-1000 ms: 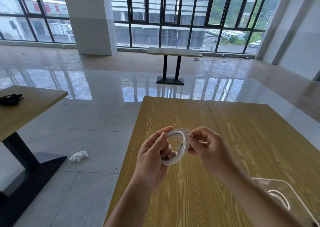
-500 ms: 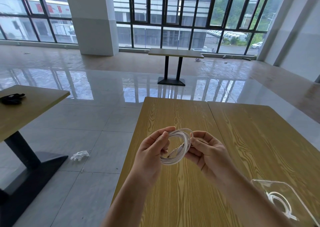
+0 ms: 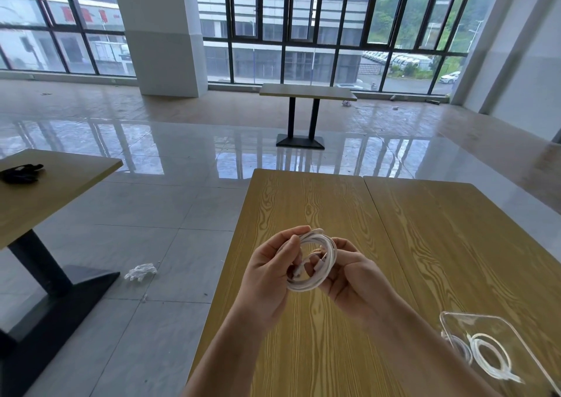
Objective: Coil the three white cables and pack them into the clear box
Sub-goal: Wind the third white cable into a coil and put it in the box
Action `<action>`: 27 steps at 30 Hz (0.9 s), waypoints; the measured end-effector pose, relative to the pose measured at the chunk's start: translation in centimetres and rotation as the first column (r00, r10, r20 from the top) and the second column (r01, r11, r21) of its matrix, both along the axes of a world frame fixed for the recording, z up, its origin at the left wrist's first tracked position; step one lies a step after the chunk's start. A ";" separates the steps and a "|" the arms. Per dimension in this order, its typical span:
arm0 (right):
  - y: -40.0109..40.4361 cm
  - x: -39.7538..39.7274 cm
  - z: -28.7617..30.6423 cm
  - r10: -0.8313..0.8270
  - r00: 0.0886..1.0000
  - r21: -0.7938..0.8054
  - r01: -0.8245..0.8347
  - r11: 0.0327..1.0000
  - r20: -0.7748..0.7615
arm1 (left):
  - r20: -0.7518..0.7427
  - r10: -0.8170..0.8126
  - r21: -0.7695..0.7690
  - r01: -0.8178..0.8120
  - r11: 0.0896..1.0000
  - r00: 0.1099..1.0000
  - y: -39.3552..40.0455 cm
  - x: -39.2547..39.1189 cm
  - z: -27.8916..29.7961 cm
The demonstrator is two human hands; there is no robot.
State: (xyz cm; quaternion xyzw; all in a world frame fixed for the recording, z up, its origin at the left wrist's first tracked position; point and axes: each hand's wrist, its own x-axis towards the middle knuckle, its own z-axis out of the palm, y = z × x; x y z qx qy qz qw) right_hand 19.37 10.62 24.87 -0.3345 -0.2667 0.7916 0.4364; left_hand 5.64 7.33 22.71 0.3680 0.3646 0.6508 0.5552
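A white cable coiled into a small ring (image 3: 321,245) hangs in the air above the wooden table (image 3: 318,202). My left hand (image 3: 270,272) grips the ring's left side, thumb and fingers curled round the strands. My right hand (image 3: 355,278) holds the ring's right side, with fingertips inside the loop at a cable end. The clear box (image 3: 473,320) stands open on the table at the lower right. Inside it lies a coiled white cable (image 3: 491,357); a second coil (image 3: 461,348) shows beside it, partly hidden by my right forearm.
The table's left edge runs close to my left forearm. A second wooden table (image 3: 60,184) with a black object (image 3: 21,173) stands to the left. A crumpled white scrap (image 3: 141,272) lies on the tiled floor. Another table (image 3: 306,91) stands far back.
The coil has turned and dropped slightly between my hands. My right fingers have moved under and into the loop. The camera tilted down, showing more of the clear box.
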 end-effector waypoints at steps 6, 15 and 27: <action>0.6 0.3 -0.1 -0.043 0.998 -0.028 0.044 0.999 0.040 | -0.050 0.082 -0.020 -0.083 0.996 0.995 0.1 -0.2 -0.1; 0.0 0.2 -0.9 0.191 0.979 -0.077 -0.185 0.980 0.068 | 0.201 0.077 -0.056 -0.067 0.996 0.977 0.7 0.5 0.0; -2.0 0.3 -1.8 -0.067 0.880 0.097 0.024 0.995 0.470 | -0.102 0.346 -0.040 -0.351 0.935 0.933 0.8 0.8 -0.6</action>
